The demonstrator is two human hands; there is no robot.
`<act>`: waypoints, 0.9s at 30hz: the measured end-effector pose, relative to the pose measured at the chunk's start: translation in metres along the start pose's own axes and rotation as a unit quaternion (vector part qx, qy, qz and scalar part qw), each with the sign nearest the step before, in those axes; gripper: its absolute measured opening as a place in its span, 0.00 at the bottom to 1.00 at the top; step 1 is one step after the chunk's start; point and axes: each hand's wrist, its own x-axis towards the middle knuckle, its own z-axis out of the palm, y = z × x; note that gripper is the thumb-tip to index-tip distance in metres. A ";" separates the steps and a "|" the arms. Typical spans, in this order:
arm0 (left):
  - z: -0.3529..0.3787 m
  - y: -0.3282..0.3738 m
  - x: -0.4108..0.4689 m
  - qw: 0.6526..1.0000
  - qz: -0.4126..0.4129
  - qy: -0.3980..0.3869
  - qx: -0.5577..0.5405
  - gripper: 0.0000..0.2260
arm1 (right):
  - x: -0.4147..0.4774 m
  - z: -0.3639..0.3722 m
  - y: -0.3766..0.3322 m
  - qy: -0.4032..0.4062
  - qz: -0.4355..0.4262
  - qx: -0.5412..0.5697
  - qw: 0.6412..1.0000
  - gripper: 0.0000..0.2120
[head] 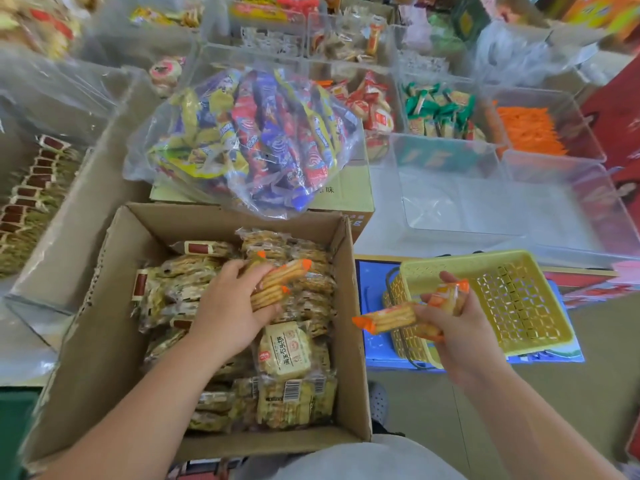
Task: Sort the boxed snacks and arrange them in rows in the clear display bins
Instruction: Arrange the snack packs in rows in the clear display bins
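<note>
An open cardboard box (pixel 114 341) in front of me is full of wrapped cracker packs (pixel 287 355). Inside it, my left hand (pixel 228 310) grips orange-ended cracker packs (pixel 280 275) near the box's far side. To the right of the box, my right hand (pixel 453 323) holds more orange-ended cracker packs (pixel 391 318) over a yellow plastic basket (pixel 512 306). Beyond the basket stands an empty clear display bin (pixel 450 188).
A clear bag of colourful snack packs (pixel 249 140) lies on a closed carton behind the box. Clear bins at the back right hold red, green and orange packs (pixel 530 133). Rows of brown-labelled packs (pixel 31 195) fill a bin at left.
</note>
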 end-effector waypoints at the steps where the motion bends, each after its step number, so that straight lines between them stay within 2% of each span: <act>1: -0.001 -0.001 -0.004 0.999 -0.011 0.015 -0.049 0.31 | 0.004 -0.008 -0.001 0.004 0.005 0.005 1.000 0.30; 3: -0.003 0.002 -0.015 0.989 -0.033 0.040 -0.139 0.31 | 0.016 -0.028 -0.006 0.012 0.009 0.006 1.000 0.29; 7: -0.005 0.023 -0.039 0.967 -0.052 0.068 -0.239 0.29 | 0.047 -0.075 -0.022 0.031 0.022 -0.044 0.998 0.30; 10: -0.005 0.059 -0.059 0.926 -0.078 0.095 -0.356 0.24 | 0.076 -0.109 -0.029 -0.002 0.041 -0.117 0.992 0.30; 12: 0.001 0.084 -0.070 0.893 -0.109 0.113 -0.422 0.25 | 0.100 -0.129 -0.030 -0.027 0.054 -0.166 0.984 0.31; 15: 0.016 0.118 -0.081 0.878 -0.134 0.136 -0.439 0.28 | 0.134 -0.153 -0.026 -0.072 0.057 -0.244 0.965 0.31; 18: 0.034 0.154 -0.085 0.883 -0.133 0.145 -0.426 0.27 | 0.165 -0.168 -0.012 -0.135 0.050 -0.376 0.915 0.33; 21: 0.054 0.192 -0.084 0.890 -0.136 0.146 -0.410 0.26 | 0.191 -0.173 0.003 -0.203 0.031 -0.526 0.825 0.35; 24: 0.074 0.228 -0.081 0.890 -0.141 0.149 -0.408 0.24 | 0.201 -0.175 0.017 -0.248 0.004 -0.613 0.750 0.38; 27: 0.091 0.255 -0.076 0.898 -0.140 0.136 -0.395 0.23 | 0.200 -0.179 0.026 -0.292 -0.007 -0.661 0.691 0.38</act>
